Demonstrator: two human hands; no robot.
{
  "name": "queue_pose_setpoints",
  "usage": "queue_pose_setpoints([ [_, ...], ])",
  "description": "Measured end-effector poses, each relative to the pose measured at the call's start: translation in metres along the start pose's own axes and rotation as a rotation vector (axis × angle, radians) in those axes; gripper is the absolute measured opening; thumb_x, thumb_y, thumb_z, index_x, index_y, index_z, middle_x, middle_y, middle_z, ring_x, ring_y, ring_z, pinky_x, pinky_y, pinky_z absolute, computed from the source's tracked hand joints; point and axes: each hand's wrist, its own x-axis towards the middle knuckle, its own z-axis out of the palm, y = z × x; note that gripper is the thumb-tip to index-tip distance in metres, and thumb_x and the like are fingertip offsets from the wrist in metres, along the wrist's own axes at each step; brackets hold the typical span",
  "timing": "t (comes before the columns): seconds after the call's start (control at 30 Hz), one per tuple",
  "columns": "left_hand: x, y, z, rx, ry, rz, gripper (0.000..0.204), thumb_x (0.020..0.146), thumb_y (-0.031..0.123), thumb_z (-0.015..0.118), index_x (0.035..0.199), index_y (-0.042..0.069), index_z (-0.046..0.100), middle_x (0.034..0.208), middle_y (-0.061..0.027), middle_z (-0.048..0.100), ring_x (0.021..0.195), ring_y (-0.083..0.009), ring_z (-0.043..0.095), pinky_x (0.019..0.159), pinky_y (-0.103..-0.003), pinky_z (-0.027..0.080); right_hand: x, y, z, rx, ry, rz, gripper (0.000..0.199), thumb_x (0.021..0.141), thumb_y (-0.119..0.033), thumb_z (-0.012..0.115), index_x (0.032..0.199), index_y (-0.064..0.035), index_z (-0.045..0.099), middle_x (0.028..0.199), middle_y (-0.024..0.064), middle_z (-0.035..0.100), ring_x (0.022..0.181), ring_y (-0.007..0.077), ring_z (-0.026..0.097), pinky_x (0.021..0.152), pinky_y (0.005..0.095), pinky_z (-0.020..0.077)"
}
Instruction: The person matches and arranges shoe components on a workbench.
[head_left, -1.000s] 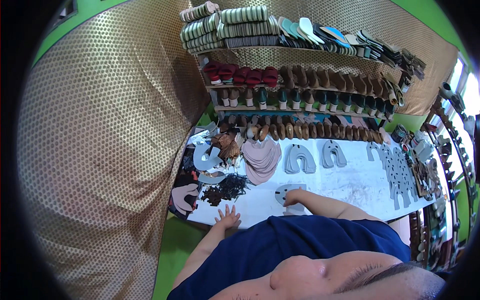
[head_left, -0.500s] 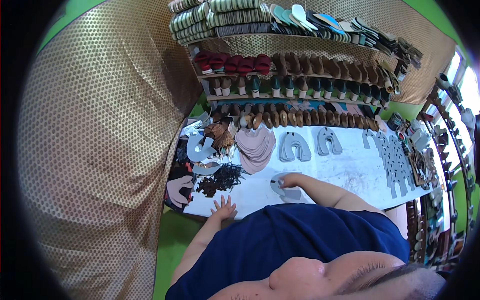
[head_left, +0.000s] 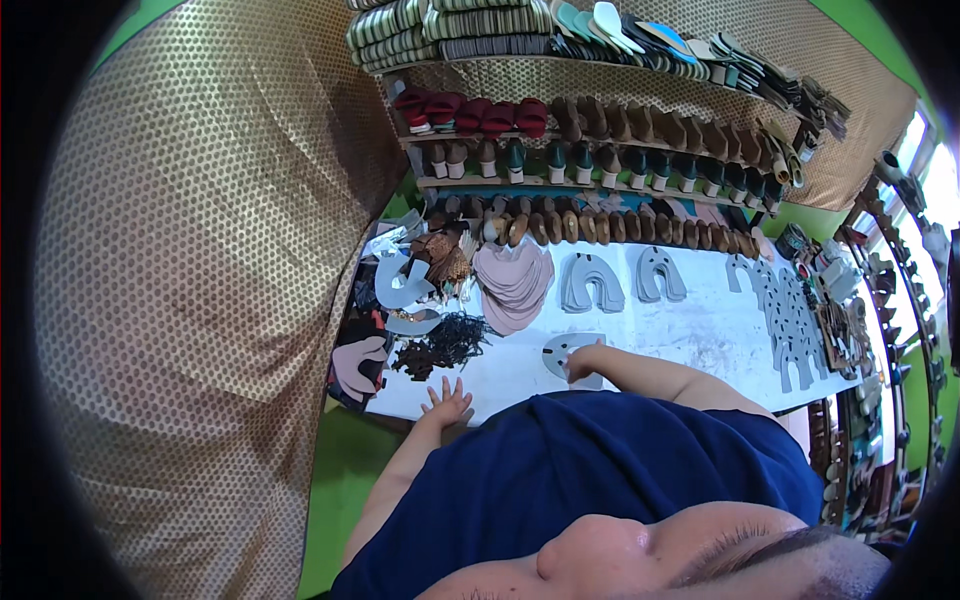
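On the white worktable [head_left: 470,400], a grey curved cut-out piece [head_left: 556,352] with a small dark mark lies in front of me. My right hand [head_left: 583,364] is bent over its right side, fingers drawn together and touching it; what they pinch, if anything, is too small to make out. My left hand [head_left: 448,404] rests at the table's near edge with its fingers spread and nothing in it. Close beyond that hand lie a heap of black strips [head_left: 458,338] and a small dark brown pile [head_left: 414,360].
Farther back are a pink fanned stack [head_left: 513,285] and two stacks of grey U-shaped pieces [head_left: 592,283] [head_left: 660,275]. More grey pieces [head_left: 790,320] lie at the right. Shelves [head_left: 600,190] of shoes rise behind; a patterned curtain [head_left: 200,300] hangs at the left.
My right hand has shifted from the upper middle of the grey piece toward its lower right side, fingers now pointing more downward. My left hand stays spread at the table edge.
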Motion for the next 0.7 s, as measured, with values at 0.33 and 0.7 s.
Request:
queue_pose_setpoints([
  [0.33,0.007,-0.007,0.002,-0.029,-0.009,0.025,0.074,0.096,0.069,0.025,0.156,0.038,-0.002,0.164,-0.0026,-0.019,0.146,-0.0491,-0.016,0.108,-0.075,0.006,0.002,0.013,-0.006,0.049,0.065,0.03,0.074,0.087,-0.051,0.058,0.152,-0.0225,0.035,0.165,-0.0005,0.013,0.144,0.0341,0.033,0.111,0.0689,0.0192],
  [0.7,0.009,-0.007,0.0,0.029,-0.025,0.051,0.078,0.094,0.07,0.028,0.156,0.037,-0.007,0.162,-0.0037,-0.023,0.145,-0.0519,-0.016,0.105,-0.078,0.009,0.026,0.01,0.021,-0.08,0.028,-0.223,0.076,0.09,-0.052,0.056,0.154,-0.0179,0.03,0.164,0.0082,0.012,0.148,0.0333,0.023,0.116,0.0542,0.0245],
])
